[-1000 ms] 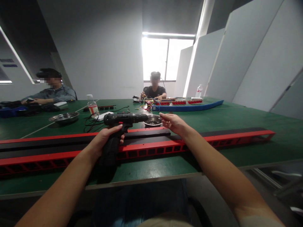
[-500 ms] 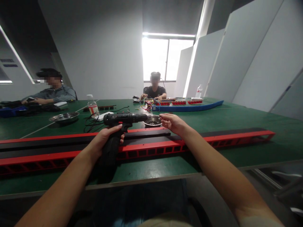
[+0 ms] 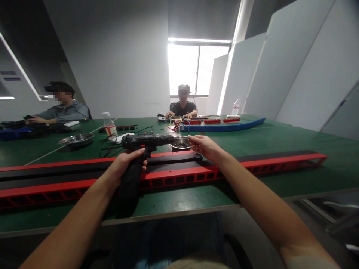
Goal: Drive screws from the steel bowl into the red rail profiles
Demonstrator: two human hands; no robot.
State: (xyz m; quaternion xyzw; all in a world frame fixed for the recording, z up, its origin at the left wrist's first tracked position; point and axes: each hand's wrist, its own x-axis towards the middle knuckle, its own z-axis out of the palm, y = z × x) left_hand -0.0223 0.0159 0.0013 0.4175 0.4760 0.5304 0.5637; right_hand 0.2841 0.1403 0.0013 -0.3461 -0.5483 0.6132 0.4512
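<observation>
My left hand point(image 3: 127, 162) is wrapped round the grip of a black power drill point(image 3: 147, 141), which lies level with its chuck toward the right. Just past the chuck, my right hand point(image 3: 202, 145) has its thumb and fingertips pinched together at the tip of the drill; whatever they hold is too small to make out. Behind them sits a metal bowl point(image 3: 180, 148) with small dark pieces in it. Under both hands a long red frame point(image 3: 179, 174) with black strips on top runs across the green table point(image 3: 179, 201).
A second metal bowl point(image 3: 75, 139), a bottle point(image 3: 110, 127) and dark cables stand to the left. Farther back are a blue curved bar point(image 3: 224, 127), coloured wires and another bottle point(image 3: 236, 107). Two people sit at the table, one far left, one opposite.
My right fingertips have shifted very slightly left at the drill's tip. The drill has barely moved. The person at far left has raised their hands a little.
</observation>
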